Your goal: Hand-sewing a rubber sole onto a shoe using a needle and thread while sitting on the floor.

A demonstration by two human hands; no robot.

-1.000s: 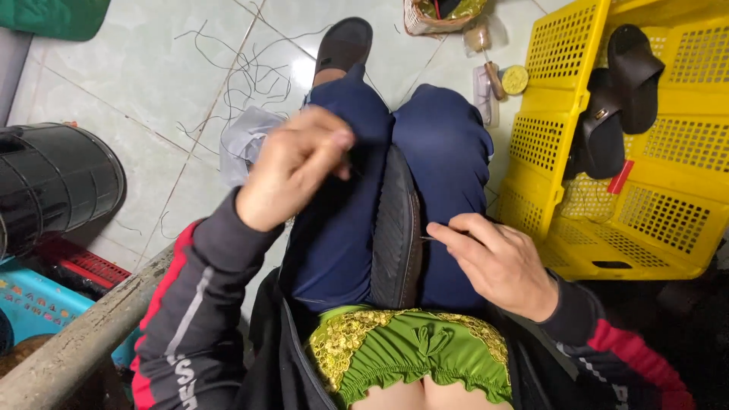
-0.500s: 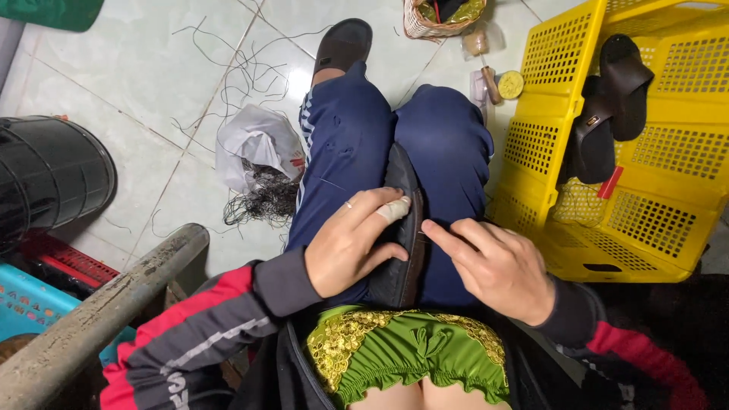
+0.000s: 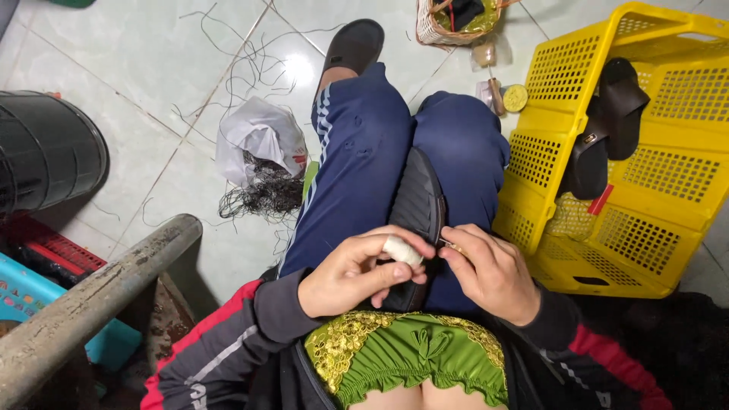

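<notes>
Two hands meet over a black shoe sole wedged between the knees.

The left hand (image 3: 357, 269), one finger wrapped in white tape, grips the near end of the black sole (image 3: 415, 220) that stands on edge between the legs in navy trousers (image 3: 364, 152); the right hand (image 3: 490, 269) pinches a thin needle-like tool (image 3: 448, 244) against the sole's edge — fingertips touching it. On the tiled floor (image 3: 152, 68) to the left lie a white plastic bag (image 3: 258, 140) and a tangle of black thread (image 3: 258, 193). A yellow crate (image 3: 645, 228) stands at the right, a dark sandal (image 3: 607, 121) hanging on its wall — a black bucket (image 3: 45, 152) sits far left.
</notes>
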